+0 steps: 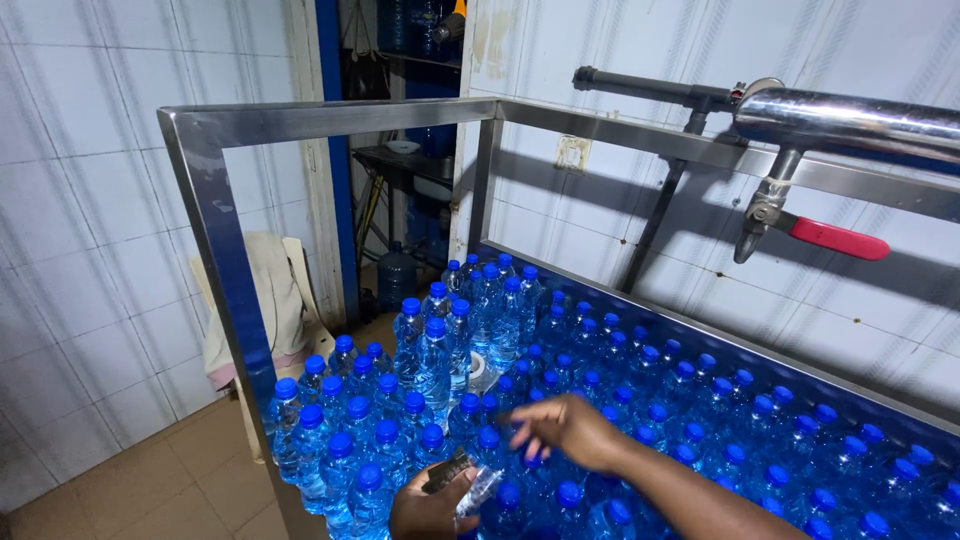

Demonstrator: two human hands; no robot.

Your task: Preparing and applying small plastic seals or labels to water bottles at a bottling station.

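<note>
Many clear water bottles with blue caps (430, 340) stand packed together on a steel-framed table (215, 230). My left hand (428, 510) is at the bottom edge, closed on a small dark object and some clear plastic pieces (470, 488). My right hand (572, 432) hovers just above the caps near the front middle. Its fingers are spread, point left and are blurred by motion. Nothing shows in it. My right forearm (700, 500) runs in from the lower right over the bottles.
A steel pipe with a red-handled valve (838, 240) hangs over the right side along the white tiled wall. A chair draped with cloth (265, 300) stands left of the table on the tiled floor. A large dark water jug (396, 277) stands in the doorway behind.
</note>
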